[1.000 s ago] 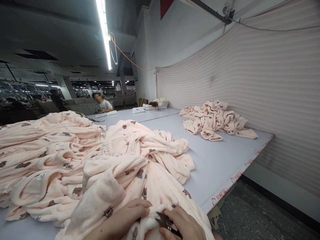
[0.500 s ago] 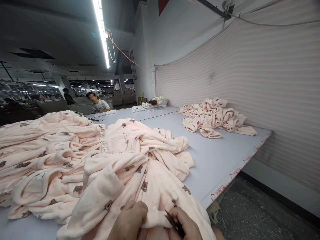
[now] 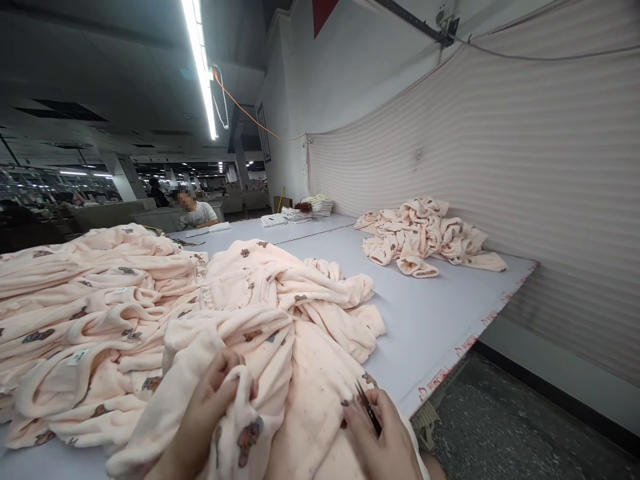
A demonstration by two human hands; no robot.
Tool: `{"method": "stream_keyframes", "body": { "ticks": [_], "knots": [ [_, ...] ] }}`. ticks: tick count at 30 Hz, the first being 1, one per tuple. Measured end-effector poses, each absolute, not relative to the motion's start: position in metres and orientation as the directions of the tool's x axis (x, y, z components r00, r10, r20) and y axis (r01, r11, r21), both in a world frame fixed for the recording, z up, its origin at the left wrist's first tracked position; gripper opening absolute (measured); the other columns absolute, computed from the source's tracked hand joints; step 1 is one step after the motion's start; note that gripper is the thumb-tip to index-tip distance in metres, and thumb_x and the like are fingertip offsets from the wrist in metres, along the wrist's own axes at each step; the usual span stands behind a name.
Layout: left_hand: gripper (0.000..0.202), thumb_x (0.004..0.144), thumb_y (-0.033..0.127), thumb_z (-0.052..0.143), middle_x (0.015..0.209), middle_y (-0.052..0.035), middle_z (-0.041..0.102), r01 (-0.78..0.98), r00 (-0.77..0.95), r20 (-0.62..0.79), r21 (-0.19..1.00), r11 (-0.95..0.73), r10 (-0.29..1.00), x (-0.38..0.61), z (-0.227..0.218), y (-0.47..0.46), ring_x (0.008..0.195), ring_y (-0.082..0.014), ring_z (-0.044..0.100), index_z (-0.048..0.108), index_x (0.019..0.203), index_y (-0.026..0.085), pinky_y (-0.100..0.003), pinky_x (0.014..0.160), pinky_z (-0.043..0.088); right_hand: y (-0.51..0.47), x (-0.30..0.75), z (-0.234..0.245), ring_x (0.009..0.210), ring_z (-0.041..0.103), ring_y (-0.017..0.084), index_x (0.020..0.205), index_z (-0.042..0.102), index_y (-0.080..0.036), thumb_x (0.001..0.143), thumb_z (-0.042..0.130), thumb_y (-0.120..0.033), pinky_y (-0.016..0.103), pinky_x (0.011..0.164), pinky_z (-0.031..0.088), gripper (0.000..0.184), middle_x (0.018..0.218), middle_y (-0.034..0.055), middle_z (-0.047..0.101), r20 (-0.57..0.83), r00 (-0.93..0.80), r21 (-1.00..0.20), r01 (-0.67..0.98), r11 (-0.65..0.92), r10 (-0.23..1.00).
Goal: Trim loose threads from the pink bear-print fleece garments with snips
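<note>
Dim workshop space stretches behind a pale table (image 3: pixel 415 313), with a lit tube (image 3: pixel 200 67) hanging above. Along the table's left side sprawls a left heap (image 3: pixel 55 313) of pink fleece, a white tag (image 3: pixel 79 357) showing on it. One co-worker (image 3: pixel 200 214) in a light shirt leans at the table's far edge. By the table's near side, the left hand (image 3: pixel 213 400) is closed on a bunched fold of the garment (image 3: pixel 315 380), which lies rumpled across the table's near middle. It should handle light for its bulk, soft and limp, neither slippery nor fragile; a gathered fold or a hem looks the surest hold. It is pale pink and plush, printed with small brown bears. White stacks (image 3: pixel 296 215) sit toward the table's far end. The right hand (image 3: pixel 377 433) is curled round dark snips (image 3: pixel 371 410), blades pointing toward the table's far side; whether they touch the cloth cannot be told. Toward the table's right edge lies a right heap (image 3: pixel 425 233) of similar cloth, beside a striped sheet (image 3: pixel 475 147).
</note>
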State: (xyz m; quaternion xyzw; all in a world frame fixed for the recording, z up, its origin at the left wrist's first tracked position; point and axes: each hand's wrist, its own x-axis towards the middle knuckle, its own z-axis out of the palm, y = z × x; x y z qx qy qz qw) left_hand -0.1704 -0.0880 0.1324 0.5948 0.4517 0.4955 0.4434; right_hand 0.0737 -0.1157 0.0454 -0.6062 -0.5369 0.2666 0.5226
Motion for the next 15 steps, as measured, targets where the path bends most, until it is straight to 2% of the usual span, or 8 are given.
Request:
{"method": "stream_keyframes", "body": {
  "ticks": [1, 4, 6, 8, 10, 12, 13, 15],
  "knots": [
    [0.004, 0.085, 0.028, 0.045, 0.064, 0.0067, 0.045, 0.146, 0.132, 0.17, 0.971, -0.189, 0.976, -0.169, 0.135, -0.085, 0.055, -0.0132, 0.041, 0.042, 0.086, 0.026, -0.023, 0.052, 0.034, -0.111, 0.072, 0.044, 0.072, 0.062, 0.02, 0.08, 0.053, -0.022, 0.079, 0.06, -0.044, 0.027, 0.067, 0.046, 0.023, 0.074, 0.0001, 0.061, 0.211, 0.311, -0.94, 0.323, 0.106, 0.927],
    [0.045, 0.074, 0.025, 0.058, 0.079, 0.0038, 0.055, 0.503, 0.395, 0.121, 0.801, -0.325, 0.911, -0.146, 0.133, -0.082, 0.07, -0.0167, 0.051, 0.049, 0.118, 0.028, -0.026, 0.067, 0.039, -0.099, 0.058, 0.046, 0.063, 0.059, 0.016, 0.072, 0.048, -0.023, 0.079, 0.06, -0.042, 0.025, 0.062, 0.046, 0.024, 0.066, -0.0039, 0.055, 0.175, 0.254, -0.984, 0.063, 0.165, 0.951],
    [0.038, 0.073, 0.025, 0.061, 0.091, 0.0007, 0.06, 0.641, 0.521, 0.051, 0.635, -0.43, 0.852, -0.129, 0.132, -0.081, 0.083, -0.0205, 0.055, 0.057, 0.111, 0.029, -0.029, 0.074, 0.04, -0.096, 0.048, 0.049, 0.065, 0.059, 0.015, 0.072, 0.05, -0.022, 0.078, 0.064, -0.044, 0.024, 0.062, 0.048, 0.027, 0.066, -0.0036, 0.056, 0.16, 0.206, -0.975, -0.123, 0.187, 0.965],
    [0.01, 0.079, 0.028, 0.056, 0.088, -0.0005, 0.062, 0.663, 0.527, 0.066, 0.592, -0.459, 0.847, -0.127, 0.137, -0.076, 0.083, -0.0213, 0.057, 0.062, 0.086, 0.025, -0.029, 0.073, 0.041, -0.096, 0.045, 0.05, 0.067, 0.061, 0.016, 0.077, 0.054, -0.021, 0.076, 0.066, -0.049, 0.024, 0.061, 0.049, 0.031, 0.068, -0.0014, 0.061, 0.111, 0.178, -0.964, -0.222, 0.15, 0.978],
    [0.016, 0.084, 0.032, 0.05, 0.08, -0.0008, 0.062, 0.651, 0.363, 0.165, 0.659, -0.376, 0.917, -0.145, 0.148, -0.068, 0.081, -0.0217, 0.059, 0.059, 0.075, 0.023, -0.029, 0.072, 0.043, -0.097, 0.052, 0.048, 0.063, 0.061, 0.016, 0.083, 0.057, -0.02, 0.077, 0.062, -0.057, 0.024, 0.058, 0.049, 0.038, 0.07, 0.0012, 0.066, 0.063, 0.196, -0.973, -0.207, 0.104, 0.979],
    [0.02, 0.083, 0.041, 0.053, 0.092, -0.003, 0.066, 0.614, 0.037, 0.265, 0.755, -0.231, 0.964, -0.174, 0.156, -0.061, 0.096, -0.0265, 0.059, 0.061, 0.087, 0.023, -0.032, 0.084, 0.044, -0.097, 0.065, 0.045, 0.068, 0.064, 0.019, 0.089, 0.061, -0.019, 0.079, 0.057, -0.062, 0.027, 0.065, 0.05, 0.044, 0.074, 0.004, 0.07, 0.071, 0.244, -0.992, -0.084, 0.094, 0.967],
    [0.024, 0.083, 0.043, 0.052, 0.1, -0.0037, 0.067, 0.62, -0.045, 0.311, 0.753, -0.218, 0.949, -0.186, 0.155, -0.061, 0.106, -0.029, 0.057, 0.061, 0.095, 0.024, -0.034, 0.09, 0.043, -0.095, 0.071, 0.044, 0.074, 0.066, 0.021, 0.09, 0.063, -0.019, 0.08, 0.055, -0.062, 0.028, 0.071, 0.05, 0.045, 0.077, 0.0053, 0.071, 0.096, 0.261, -0.995, -0.007, 0.101, 0.96],
    [0.023, 0.083, 0.043, 0.052, 0.106, -0.0059, 0.067, 0.727, 0.086, 0.444, 0.584, -0.361, 0.892, -0.198, 0.14, -0.067, 0.112, -0.0314, 0.054, 0.063, 0.095, 0.026, -0.038, 0.092, 0.042, -0.089, 0.076, 0.046, 0.073, 0.068, 0.021, 0.094, 0.065, -0.019, 0.083, 0.05, -0.062, 0.029, 0.073, 0.051, 0.046, 0.078, 0.0056, 0.072, 0.126, 0.238, -0.989, 0.111, 0.102, 0.963]
  ]
}}
